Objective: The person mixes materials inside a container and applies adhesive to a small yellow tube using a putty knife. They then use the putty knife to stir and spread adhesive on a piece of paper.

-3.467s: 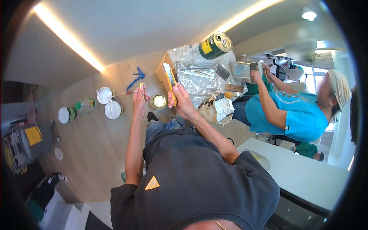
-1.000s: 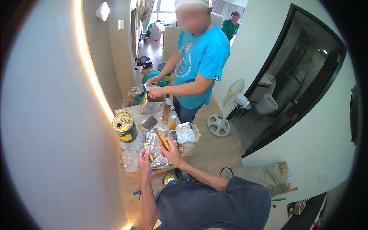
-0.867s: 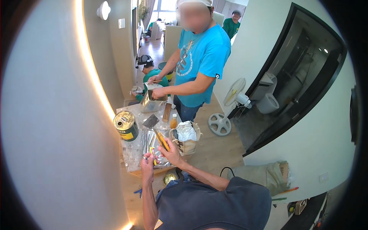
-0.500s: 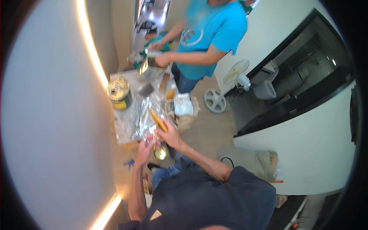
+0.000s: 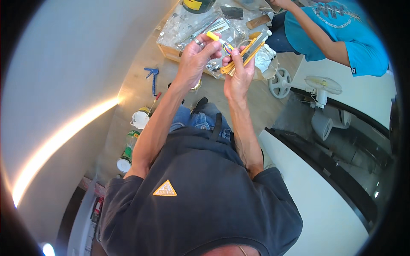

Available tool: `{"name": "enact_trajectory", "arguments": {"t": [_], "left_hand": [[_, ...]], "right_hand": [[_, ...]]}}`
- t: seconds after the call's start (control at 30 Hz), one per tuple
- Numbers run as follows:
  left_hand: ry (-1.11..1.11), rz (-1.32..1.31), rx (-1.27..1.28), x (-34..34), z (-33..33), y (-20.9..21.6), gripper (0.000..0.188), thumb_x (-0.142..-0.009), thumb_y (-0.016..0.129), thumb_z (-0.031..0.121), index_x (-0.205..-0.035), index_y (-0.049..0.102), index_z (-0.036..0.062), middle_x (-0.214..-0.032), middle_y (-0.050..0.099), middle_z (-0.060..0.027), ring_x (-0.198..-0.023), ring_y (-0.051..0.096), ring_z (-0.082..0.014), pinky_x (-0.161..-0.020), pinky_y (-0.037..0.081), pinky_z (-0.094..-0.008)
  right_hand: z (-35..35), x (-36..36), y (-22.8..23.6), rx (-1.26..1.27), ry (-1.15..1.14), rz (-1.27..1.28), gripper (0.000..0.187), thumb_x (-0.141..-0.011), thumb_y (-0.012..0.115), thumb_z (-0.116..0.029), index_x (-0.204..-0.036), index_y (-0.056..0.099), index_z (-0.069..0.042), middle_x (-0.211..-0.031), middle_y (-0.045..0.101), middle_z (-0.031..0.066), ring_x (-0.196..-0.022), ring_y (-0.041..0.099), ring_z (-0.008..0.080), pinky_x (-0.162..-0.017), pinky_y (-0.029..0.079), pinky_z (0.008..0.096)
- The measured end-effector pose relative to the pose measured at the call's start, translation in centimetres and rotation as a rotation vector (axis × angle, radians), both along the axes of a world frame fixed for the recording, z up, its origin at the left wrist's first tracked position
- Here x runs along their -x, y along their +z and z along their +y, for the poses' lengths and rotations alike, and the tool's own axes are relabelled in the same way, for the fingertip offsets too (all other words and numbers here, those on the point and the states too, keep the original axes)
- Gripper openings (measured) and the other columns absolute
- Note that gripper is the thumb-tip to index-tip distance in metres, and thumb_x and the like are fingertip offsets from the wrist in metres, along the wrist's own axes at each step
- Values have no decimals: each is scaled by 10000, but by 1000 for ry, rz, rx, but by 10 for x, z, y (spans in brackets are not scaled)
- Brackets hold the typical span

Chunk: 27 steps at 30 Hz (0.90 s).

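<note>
My left hand (image 5: pixel 193 57) is raised in front of me and pinches a small yellow-tipped piece (image 5: pixel 212 36) between thumb and fingers. Close beside it, my right hand (image 5: pixel 237 76) grips a long flat yellow and grey tool (image 5: pixel 245 48) that points up and to the right. The two hands nearly touch at the fingertips. Behind them is a low table (image 5: pixel 171 50) covered with crinkled clear plastic sheet.
A person in a blue shirt (image 5: pixel 337 30) works at the table's far right. A green and yellow can (image 5: pixel 195 4) stands on the table. On the wooden floor lie a blue tool (image 5: pixel 152 77), a red-handled screwdriver (image 5: pixel 154 100), white tubs (image 5: pixel 139 119), a fan guard (image 5: pixel 279 83) and a white fan (image 5: pixel 322 85).
The view has swung downward, so the table now sits at the top. My hands have come closer together, with the yellow-tipped piece brought up to the tool.
</note>
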State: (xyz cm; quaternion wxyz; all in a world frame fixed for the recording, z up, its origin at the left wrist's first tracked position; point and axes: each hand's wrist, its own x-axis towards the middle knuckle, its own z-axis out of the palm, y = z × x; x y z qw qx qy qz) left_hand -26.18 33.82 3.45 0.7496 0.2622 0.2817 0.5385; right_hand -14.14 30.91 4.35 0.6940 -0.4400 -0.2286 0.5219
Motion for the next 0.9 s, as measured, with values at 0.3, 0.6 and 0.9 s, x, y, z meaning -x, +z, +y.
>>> {"name": "enact_trajectory", "arguments": {"t": [0.3,0.6,0.9], "left_hand": [[-107,174,-239,-64,0,43,293,-1033,502,264,-1216,533,37,-1006,652,-81,-1003,620,-172,-911,487,-336],[-372,613,-533,-153,-41,63,326,-1056,453,244,-1247,593,19,-864,556,8,-846,531,-90,-830,454,-252],[-402,681,-410,-155,-51,29,350,-1023,537,182,-1302,557,-27,-1055,661,-74,-970,618,-135,-914,497,-279]], "right_hand": [[-46,-87,14,-151,49,-306,237,-975,593,-113,-1153,460,-30,-922,635,92,-668,632,103,-593,509,223],[-97,-175,0,-180,-62,-244,263,-977,600,-150,-1170,483,-14,-852,610,45,-716,588,66,-640,512,210],[-94,-178,-20,-125,31,-99,278,-980,602,-180,-1180,496,-20,-826,604,24,-687,552,47,-632,479,208]]}}
